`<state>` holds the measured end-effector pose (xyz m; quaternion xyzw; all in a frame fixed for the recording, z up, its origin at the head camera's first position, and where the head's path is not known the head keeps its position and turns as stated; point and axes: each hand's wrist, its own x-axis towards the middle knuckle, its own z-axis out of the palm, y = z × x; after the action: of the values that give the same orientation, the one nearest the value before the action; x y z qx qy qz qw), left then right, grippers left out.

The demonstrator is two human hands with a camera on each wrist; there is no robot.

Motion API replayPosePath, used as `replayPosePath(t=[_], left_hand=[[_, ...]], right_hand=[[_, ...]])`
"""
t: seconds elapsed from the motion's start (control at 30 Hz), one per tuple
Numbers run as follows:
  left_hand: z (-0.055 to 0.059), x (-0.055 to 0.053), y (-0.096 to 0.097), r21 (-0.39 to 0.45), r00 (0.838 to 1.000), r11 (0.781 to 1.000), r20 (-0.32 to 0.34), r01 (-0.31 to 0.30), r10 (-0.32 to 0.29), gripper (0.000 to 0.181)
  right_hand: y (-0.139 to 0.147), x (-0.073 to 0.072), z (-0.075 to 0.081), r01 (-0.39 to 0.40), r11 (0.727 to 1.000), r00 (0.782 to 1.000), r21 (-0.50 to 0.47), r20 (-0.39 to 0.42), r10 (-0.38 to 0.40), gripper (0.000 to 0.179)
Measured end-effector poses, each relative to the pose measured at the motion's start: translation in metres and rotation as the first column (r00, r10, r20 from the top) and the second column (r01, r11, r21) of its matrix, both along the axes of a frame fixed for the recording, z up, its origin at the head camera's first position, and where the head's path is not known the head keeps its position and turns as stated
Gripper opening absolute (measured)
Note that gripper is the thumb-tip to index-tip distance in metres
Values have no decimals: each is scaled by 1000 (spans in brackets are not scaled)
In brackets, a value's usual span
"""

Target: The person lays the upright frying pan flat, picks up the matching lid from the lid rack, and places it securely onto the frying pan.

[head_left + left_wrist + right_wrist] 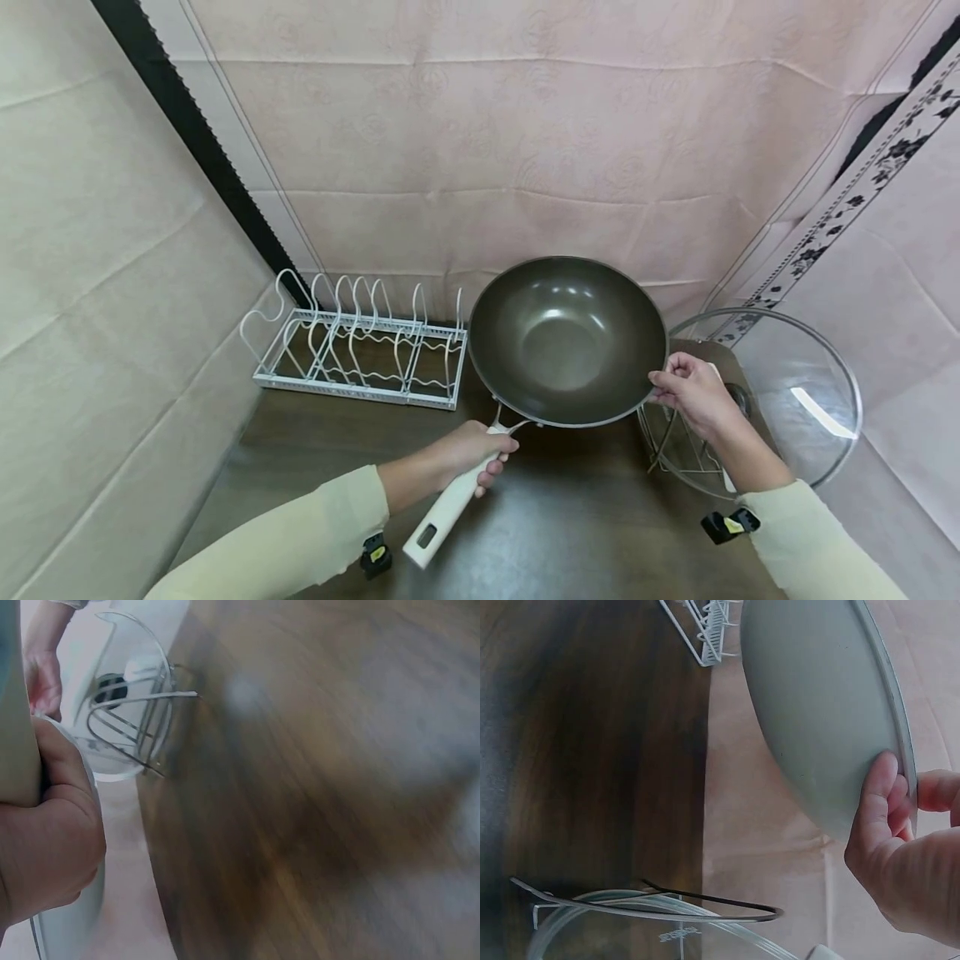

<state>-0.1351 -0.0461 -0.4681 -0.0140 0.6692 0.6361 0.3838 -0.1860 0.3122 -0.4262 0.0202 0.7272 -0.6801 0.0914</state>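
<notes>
A wok (562,342) with a dark inside and a pale grey-green outside is held up over the table, its inside facing the head camera. My left hand (468,454) grips its white handle (447,517) close to the pan. On the right side, my right hand (693,392) pinches the rim between thumb and fingers. The right wrist view shows the right-hand fingers (881,784) against the wok's outer wall (825,712). Just beyond that hand, a clear glass lid (802,375) stands tilted in a metal wire stand (146,697).
At the back left of the brown table (315,450) stands a white wire dish rack (360,390) with several upright loops. Pale cloth walls (480,125) enclose the back and sides. The lid and its stand occupy the right side.
</notes>
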Motion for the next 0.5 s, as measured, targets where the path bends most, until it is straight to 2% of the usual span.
replayPosePath(t=[0.2,0.5], left_hand=[[-5,-5,-7,-41,998,999,-62,27,-30,27],[-13,-10,-15,-174,991,985,-128,1,-24,31]], right_hand=[[-3,3,-8,22,1000,1000,-22,13,-21,23],[-13,13,-20,58,998,997,-14,47,-58,22]])
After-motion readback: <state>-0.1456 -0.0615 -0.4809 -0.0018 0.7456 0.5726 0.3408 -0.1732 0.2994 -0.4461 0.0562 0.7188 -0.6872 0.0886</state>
